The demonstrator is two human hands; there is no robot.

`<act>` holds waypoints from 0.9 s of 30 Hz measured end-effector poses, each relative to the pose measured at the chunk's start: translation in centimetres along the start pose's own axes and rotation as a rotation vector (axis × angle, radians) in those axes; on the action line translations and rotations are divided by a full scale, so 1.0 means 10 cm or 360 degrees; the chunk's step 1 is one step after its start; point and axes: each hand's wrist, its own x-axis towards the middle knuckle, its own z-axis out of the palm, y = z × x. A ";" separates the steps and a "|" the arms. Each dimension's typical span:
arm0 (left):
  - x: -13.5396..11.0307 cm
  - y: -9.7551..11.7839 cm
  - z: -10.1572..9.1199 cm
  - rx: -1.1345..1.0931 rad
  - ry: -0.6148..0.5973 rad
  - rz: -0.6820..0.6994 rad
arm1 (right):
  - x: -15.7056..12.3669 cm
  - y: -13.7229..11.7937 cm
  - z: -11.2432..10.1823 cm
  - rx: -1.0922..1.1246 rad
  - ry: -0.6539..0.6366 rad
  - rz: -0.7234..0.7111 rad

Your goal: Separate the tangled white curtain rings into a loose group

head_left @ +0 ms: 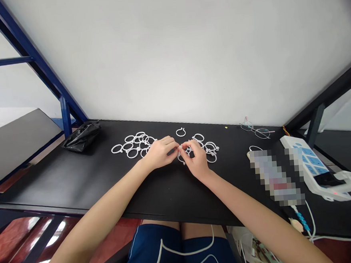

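Observation:
Both hands meet over the middle of a black table [77, 182]. My left hand [160, 151] and my right hand [195, 159] each pinch the same small white plastic ring [181, 154], fingers curled around it. To the left lies a pile of several white rings [134, 144]. More white rings [210, 149] are scattered just right of my right hand, and a single ring [180, 132] lies apart nearer the wall.
A crumpled black plastic bag [82, 137] sits at the back left. Eyeglasses [256, 129] lie at the back right by the wall. A white and blue power strip [311, 164] with cables occupies the right side. Blue steel framing [66, 115] rises at left.

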 end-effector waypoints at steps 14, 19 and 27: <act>0.02 0.07 -0.04 -0.0062 -0.0014 -0.0045 | -0.01 0.00 0.00 -0.0004 -0.0001 0.0024; 0.01 0.14 -0.06 -0.0314 -0.0111 -0.0055 | -0.02 0.00 -0.01 0.0037 0.0041 0.0082; 0.03 0.12 0.00 -0.1016 -0.0313 -0.0503 | -0.03 -0.05 -0.04 0.0148 0.0049 0.0044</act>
